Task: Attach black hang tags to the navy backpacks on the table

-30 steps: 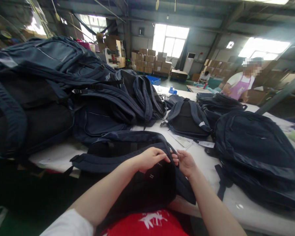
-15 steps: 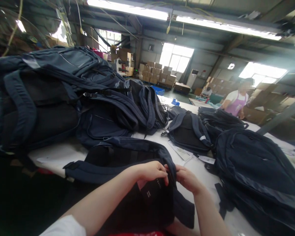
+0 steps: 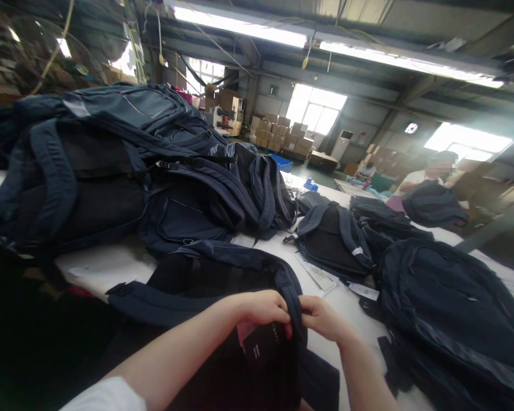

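Note:
A navy backpack [image 3: 223, 268] with a black inside or panel lies close in front of me on the white table. My left hand [image 3: 268, 308] is closed, its fingers pinching the backpack's navy edge from the left. On the other side of that edge, my right hand [image 3: 321, 319] grips it between thumb and fingers. Below my left hand are a black patch with small white marks [image 3: 257, 349] and a pinkish piece [image 3: 245, 331]. The fingertips of both hands are partly hidden by the cloth.
A heap of navy backpacks [image 3: 154, 108] rises at the left. Another backpack [image 3: 329, 240] lies ahead, and a large one [image 3: 445, 302] stands close on my right. Papers [image 3: 317, 274] lie between them. Across the table a person [image 3: 415, 178] holds a dark bag [image 3: 434, 204].
My view has tilted slightly, shifting the background right and down. Both hands stay on the backpack's edge. The person across the table now has a dark bag raised in front of them.

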Motion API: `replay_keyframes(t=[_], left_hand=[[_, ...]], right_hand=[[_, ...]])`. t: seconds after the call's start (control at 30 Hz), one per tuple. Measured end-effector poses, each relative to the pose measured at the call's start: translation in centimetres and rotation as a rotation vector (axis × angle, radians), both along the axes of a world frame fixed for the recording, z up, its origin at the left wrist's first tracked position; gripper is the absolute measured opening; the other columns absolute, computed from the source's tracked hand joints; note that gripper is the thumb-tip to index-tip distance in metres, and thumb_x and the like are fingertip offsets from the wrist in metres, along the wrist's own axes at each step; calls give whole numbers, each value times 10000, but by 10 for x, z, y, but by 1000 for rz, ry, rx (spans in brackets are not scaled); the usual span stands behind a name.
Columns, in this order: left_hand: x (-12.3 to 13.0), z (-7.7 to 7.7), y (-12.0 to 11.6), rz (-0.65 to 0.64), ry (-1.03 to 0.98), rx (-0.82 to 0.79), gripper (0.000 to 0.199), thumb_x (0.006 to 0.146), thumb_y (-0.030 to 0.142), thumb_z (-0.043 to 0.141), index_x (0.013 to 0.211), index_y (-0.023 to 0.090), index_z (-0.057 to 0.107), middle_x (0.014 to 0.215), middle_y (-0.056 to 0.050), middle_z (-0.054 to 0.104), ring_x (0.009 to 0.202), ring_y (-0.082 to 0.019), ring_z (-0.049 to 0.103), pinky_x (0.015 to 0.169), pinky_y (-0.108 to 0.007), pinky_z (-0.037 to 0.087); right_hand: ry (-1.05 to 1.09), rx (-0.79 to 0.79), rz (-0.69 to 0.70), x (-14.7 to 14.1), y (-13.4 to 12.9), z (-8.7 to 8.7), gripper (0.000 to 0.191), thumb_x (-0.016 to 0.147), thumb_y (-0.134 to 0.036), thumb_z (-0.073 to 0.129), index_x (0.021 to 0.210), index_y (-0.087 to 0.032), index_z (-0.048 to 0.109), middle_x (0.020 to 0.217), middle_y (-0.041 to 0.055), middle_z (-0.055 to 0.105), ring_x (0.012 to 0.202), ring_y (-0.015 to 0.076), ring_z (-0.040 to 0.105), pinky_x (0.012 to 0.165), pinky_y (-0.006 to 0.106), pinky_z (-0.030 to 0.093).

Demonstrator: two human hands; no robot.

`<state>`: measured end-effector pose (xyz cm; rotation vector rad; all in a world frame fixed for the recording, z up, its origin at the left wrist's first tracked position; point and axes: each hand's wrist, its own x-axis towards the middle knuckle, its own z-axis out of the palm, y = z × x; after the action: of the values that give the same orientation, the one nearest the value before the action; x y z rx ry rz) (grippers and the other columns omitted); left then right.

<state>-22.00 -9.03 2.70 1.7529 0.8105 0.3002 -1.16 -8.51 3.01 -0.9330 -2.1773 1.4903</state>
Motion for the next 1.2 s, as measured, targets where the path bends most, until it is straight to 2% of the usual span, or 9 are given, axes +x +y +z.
replay_keyframes(t=[0.2, 0.33, 0.43, 0.57, 0.73, 0.83, 1.03, 1.2], left_hand=[[5, -6, 4, 54, -42, -94, 280, 724, 166, 492, 708, 225, 765, 718, 35, 732, 751, -157, 645, 775, -238, 464], [2, -10, 4, 35, -89, -143, 246, 742, 190, 519, 718, 227, 761, 722, 36, 731, 749, -155, 647, 791, -245, 467], [-2, -16, 4, 2, -209, -230, 223, 795, 294, 554, 748, 206, 754, 773, 5, 740, 793, -168, 654, 816, -264, 475], [-3, -27, 5, 13, -321, -379, 360, 800, 511, 600, 756, 177, 728, 786, -33, 737, 769, -178, 652, 812, -297, 488], [4, -31, 6, 44, -329, -373, 385, 788, 538, 603, 706, 171, 684, 775, -36, 735, 771, -170, 642, 810, -294, 484], [6, -28, 7, 67, -329, -365, 345, 780, 498, 604, 681, 170, 644, 794, -44, 742, 798, -177, 650, 802, -300, 487], [2, -20, 7, 54, -339, -363, 284, 765, 435, 633, 688, 161, 626, 882, -71, 754, 838, -179, 656, 806, -302, 487], [1, -19, 6, 1, -460, -574, 287, 723, 425, 709, 728, 148, 633, 940, -109, 750, 863, -209, 677, 807, -337, 498]], right_hand=[[10, 164, -158, -6, -3, -15, 282, 790, -129, 531, 934, -231, 751, 898, 21, 712, 855, 212, 634, 814, 329, 491], [16, 174, -131, -3, -3, -25, 255, 818, -169, 546, 935, -252, 757, 892, 29, 686, 875, 215, 614, 820, 332, 482], [14, 215, -159, 2, -2, -35, 193, 836, -230, 571, 834, -255, 763, 880, 41, 626, 899, 214, 576, 839, 337, 461], [28, 177, -230, 4, -2, -51, 191, 830, -298, 612, 700, -235, 738, 853, 41, 582, 889, 208, 558, 835, 333, 445], [149, 121, -377, 1, -6, -58, 208, 820, -377, 627, 725, -205, 697, 809, 35, 594, 837, 209, 554, 804, 331, 436], [237, 21, -511, 4, -11, -58, 207, 797, -401, 655, 778, -195, 672, 790, 25, 600, 798, 198, 543, 765, 316, 429], [528, -431, -698, 17, -20, -67, 276, 701, -419, 751, 751, -173, 636, 666, 10, 575, 616, 151, 492, 609, 278, 400], [658, -568, -722, 26, -20, -73, 186, 697, -318, 741, 733, -170, 633, 644, -5, 503, 575, 120, 439, 546, 249, 369]])
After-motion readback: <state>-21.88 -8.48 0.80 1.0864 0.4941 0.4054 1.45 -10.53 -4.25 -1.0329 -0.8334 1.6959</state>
